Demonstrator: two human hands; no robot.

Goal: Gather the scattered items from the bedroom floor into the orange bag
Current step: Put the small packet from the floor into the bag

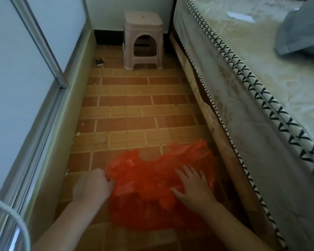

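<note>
The orange bag (152,185), thin crumpled plastic, hangs low over the tiled floor in front of me. My left hand (93,185) pinches its left edge with closed fingers. My right hand (192,187) lies flat on the bag's right side, fingers spread. A small dark item (99,62) lies on the floor far ahead by the left wall. Tiny white scraps (77,134) dot the tiles along the left wall.
A pink plastic stool (143,40) stands at the far end of the narrow floor strip. A mattress (243,98) with a grey pillow (303,29) bounds the right side. A wall with a sliding window frame (43,51) runs along the left.
</note>
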